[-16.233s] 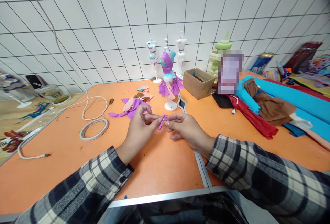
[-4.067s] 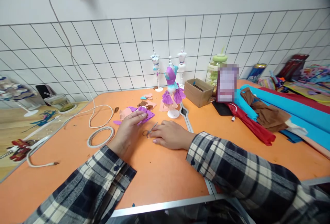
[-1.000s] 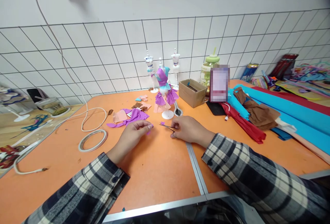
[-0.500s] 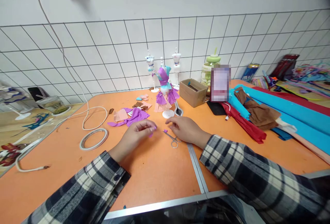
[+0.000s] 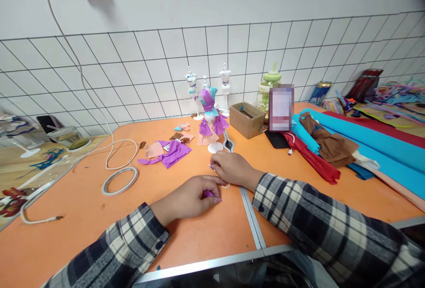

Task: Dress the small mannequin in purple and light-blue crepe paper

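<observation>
My left hand [image 5: 191,198] rests on the orange table [image 5: 99,217] near its front edge. Its fingers are closed round a small purple paper piece [image 5: 209,194]. My right hand [image 5: 230,168] lies just behind it, fingers curled over a pair of small scissors [image 5: 227,186]; only a handle loop and the blade tip show. Farther back stands a small mannequin [image 5: 210,117] dressed in purple, teal and pink paper. A heap of purple and pink paper scraps [image 5: 171,153] lies to its left.
A tape roll [image 5: 119,180] and a white cable [image 5: 113,155] lie at left. A cardboard box [image 5: 247,120], a green-lidded bottle [image 5: 267,89] and two bare mannequins stand at the back. Blue, red and brown sheets [image 5: 332,146] cover the right side. A metal seam splits the table.
My left hand has drawn back toward me with the purple piece pinched in it. My right hand has come down over the scissors, which lay uncovered half a second ago.
</observation>
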`<state>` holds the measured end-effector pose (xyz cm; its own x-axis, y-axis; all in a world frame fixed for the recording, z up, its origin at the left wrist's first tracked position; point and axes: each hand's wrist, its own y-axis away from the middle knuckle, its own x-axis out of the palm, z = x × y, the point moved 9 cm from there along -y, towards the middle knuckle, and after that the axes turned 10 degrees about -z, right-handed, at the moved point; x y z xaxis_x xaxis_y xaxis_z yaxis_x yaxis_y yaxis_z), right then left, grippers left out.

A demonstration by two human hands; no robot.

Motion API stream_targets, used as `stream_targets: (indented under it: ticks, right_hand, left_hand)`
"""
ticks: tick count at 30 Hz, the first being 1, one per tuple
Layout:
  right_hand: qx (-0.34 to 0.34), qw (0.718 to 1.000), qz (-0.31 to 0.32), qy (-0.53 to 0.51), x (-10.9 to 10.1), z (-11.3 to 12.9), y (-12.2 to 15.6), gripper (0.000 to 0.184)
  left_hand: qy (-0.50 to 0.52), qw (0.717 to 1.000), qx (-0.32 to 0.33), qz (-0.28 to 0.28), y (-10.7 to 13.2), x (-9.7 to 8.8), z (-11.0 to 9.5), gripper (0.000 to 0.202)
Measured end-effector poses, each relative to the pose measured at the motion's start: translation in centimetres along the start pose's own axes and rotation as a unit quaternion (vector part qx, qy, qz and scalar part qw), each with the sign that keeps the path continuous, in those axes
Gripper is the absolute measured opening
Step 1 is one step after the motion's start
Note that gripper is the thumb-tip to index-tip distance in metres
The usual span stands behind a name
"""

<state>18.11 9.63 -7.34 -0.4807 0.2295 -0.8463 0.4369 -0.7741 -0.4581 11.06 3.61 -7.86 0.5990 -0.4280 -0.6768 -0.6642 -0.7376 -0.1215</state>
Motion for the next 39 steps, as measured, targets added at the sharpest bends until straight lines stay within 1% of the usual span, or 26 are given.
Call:
stream_targets:
  ticks: [2, 5, 6, 7, 8, 10, 12, 14, 16, 17, 19, 20, 23, 27, 31, 33, 36, 37, 39]
  right_hand:
    - [0.004, 1.000, -0.009, 0.020, -0.5, 0.2, 0.1, 0.017]
    - [0.008, 0.999, 0.015, 0.051, -0.4, 0.4, 0.4, 0.020]
    - [0.006, 0.998, 0.013, 0.059, -0.6, 0.5, 0.5, 0.021]
    - [-0.002, 0.998, 0.000, 0.061, -1.0, 0.7, 0.6, 0.021]
    - [-0.017, 0.998, -0.027, 0.057, -1.7, 1.0, 0.6, 0.020]
    - [-0.056, 0.991, -0.118, 0.037, -4.1, 1.4, 0.7, 0.021]
    - [-0.082, 0.966, -0.246, 0.020, -7.5, 0.6, 1.0, 0.027]
    - [-0.057, 0.924, -0.377, 0.026, -11.1, -1.8, 1.6, 0.031]
    - [-0.024, 0.886, -0.461, 0.047, -13.6, -4.8, 1.9, 0.031]
    - [-0.009, 0.872, -0.486, 0.062, -14.4, -6.2, 2.0, 0.030]
    - [0.011, 0.865, -0.495, 0.081, -15.0, -8.8, 1.6, 0.026]
    - [0.021, 0.866, -0.490, 0.092, -14.9, -9.9, 1.4, 0.026]
    - [0.045, 0.875, -0.465, 0.123, -13.6, -12.0, 0.6, 0.032]
    - [0.067, 0.885, -0.426, 0.176, -11.9, -12.8, -0.3, 0.040]
    - [0.090, 0.895, -0.395, 0.185, -11.6, -13.0, -0.5, 0.047]
    - [0.105, 0.904, -0.374, 0.177, -11.5, -13.4, -0.5, 0.046]
    - [0.112, 0.914, -0.357, 0.157, -11.7, -13.7, -0.5, 0.042]
    - [0.114, 0.911, -0.367, 0.148, -12.0, -13.6, -0.3, 0.040]
    - [0.122, 0.893, -0.415, 0.123, -13.2, -12.9, 0.6, 0.037]
  left_hand:
    - [-0.001, 1.000, -0.007, -0.006, 0.0, 0.0, 0.3, 0.015]
    - [-0.003, 1.000, 0.002, -0.018, 0.1, 0.0, 0.4, 0.013]
    - [-0.002, 1.000, 0.008, -0.020, 0.1, 0.0, 0.4, 0.013]
    - [-0.001, 1.000, 0.014, -0.022, 0.1, 0.0, 0.3, 0.013]
    - [-0.001, 1.000, 0.018, -0.022, 0.1, -0.1, 0.2, 0.014]
    - [-0.002, 0.999, 0.024, -0.023, 0.1, -0.2, 0.0, 0.015]
    - [-0.006, 0.999, 0.027, -0.025, 0.1, -0.3, -0.2, 0.014]
    - [-0.013, 0.999, 0.029, -0.032, 0.0, -0.4, -0.3, 0.013]
    - [-0.021, 0.999, 0.029, -0.040, 0.0, -0.6, -0.2, 0.013]
    - [-0.024, 0.998, 0.029, -0.043, -0.1, -0.6, -0.2, 0.013]
    - [-0.029, 0.998, 0.032, -0.044, -0.2, -0.6, -0.1, 0.012]
    - [-0.031, 0.998, 0.034, -0.043, -0.2, -0.6, 0.0, 0.012]
    - [-0.034, 0.998, 0.041, -0.040, -0.1, -0.7, 0.0, 0.012]
    - [-0.033, 0.997, 0.053, -0.046, 0.0, -0.8, -0.2, 0.013]
    - [-0.013, 0.995, 0.058, -0.074, -0.2, -1.3, -0.4, 0.012]
    - [0.012, 0.994, 0.034, -0.099, -0.4, -1.9, 0.1, 0.014]
    - [0.068, 0.987, -0.036, -0.144, -0.6, -3.0, 1.7, 0.016]
    - [0.091, 0.981, -0.064, -0.157, -0.6, -3.3, 2.4, 0.016]
    - [0.145, 0.966, -0.115, -0.182, -0.3, -3.8, 3.5, 0.018]
